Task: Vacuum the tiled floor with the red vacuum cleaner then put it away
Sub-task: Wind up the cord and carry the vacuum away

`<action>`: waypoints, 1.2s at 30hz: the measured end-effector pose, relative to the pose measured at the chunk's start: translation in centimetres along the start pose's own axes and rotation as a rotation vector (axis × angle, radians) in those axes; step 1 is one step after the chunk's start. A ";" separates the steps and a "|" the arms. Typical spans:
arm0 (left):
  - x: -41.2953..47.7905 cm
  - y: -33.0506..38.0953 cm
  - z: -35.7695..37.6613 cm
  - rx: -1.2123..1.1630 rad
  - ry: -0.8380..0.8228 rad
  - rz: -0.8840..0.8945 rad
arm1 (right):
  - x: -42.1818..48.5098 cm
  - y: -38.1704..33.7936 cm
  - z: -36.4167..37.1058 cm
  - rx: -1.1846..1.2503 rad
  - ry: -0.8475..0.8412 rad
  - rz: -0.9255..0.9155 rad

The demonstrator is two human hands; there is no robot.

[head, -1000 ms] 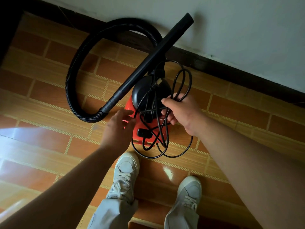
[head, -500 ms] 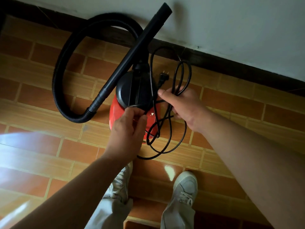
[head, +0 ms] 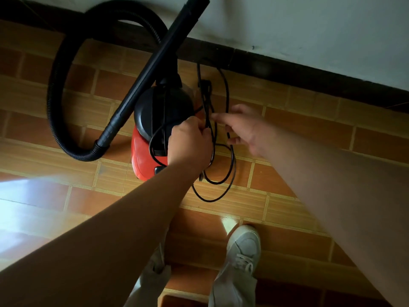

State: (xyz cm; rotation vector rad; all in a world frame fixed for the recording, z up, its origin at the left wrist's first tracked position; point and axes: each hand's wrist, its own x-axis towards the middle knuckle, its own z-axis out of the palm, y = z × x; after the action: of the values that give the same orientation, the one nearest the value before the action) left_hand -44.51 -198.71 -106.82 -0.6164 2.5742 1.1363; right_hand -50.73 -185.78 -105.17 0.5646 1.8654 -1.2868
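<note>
The red vacuum cleaner (head: 142,158) with its black top stands on the tiled floor (head: 298,138) near the wall. Its black hose (head: 53,96) loops out to the left, and the wand (head: 159,63) leans up across the body. My left hand (head: 188,142) grips the gathered strands of the black power cord (head: 231,165) beside the vacuum's top. My right hand (head: 243,127) is blurred, its fingers stretched towards the strands, and one strand runs between thumb and fingers. The cord's loops hang down to the floor. The plug (head: 205,84) lies above the hands.
A dark skirting board (head: 309,74) and a pale wall (head: 309,29) run along the back, close behind the vacuum. My two white shoes (head: 243,247) stand on the tiles just below the cord. Bright light reflects off the floor at the left.
My left hand has moved from the vacuum's top to the cord and taken hold of the bundle. My right hand has opened its grip on the cord. The view has shifted closer.
</note>
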 end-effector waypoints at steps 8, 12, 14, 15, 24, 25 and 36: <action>1.3 -0.2 -0.5 0.126 -0.108 0.097 | 0.3 0.2 1.5 -0.037 -0.058 0.001; 0.3 -1.4 -1.5 0.159 -0.142 0.293 | 0.6 0.2 2.8 -0.081 -0.050 -0.091; -0.5 -1.4 -2.4 0.169 -0.065 0.429 | 1.0 0.3 3.0 -0.119 0.043 -0.121; -0.9 -1.3 -3.0 0.190 0.002 0.492 | 1.2 0.4 2.8 -0.126 0.087 -0.128; -0.7 -3.3 -5.0 0.517 0.050 0.387 | 1.5 2.3 -0.1 -0.224 0.381 -0.094; -0.7 -3.4 -4.9 0.505 0.018 0.389 | 1.7 2.3 0.0 -0.245 0.360 -0.076; -1.9 -4.9 -5.6 0.276 0.114 0.250 | -0.3 2.3 4.9 -0.606 0.109 -0.485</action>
State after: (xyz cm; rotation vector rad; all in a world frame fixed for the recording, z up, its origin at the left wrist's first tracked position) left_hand -40.85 -205.28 -105.49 -0.3110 2.8991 0.8074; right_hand -47.16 -189.33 -107.07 -0.1533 2.4320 -0.8954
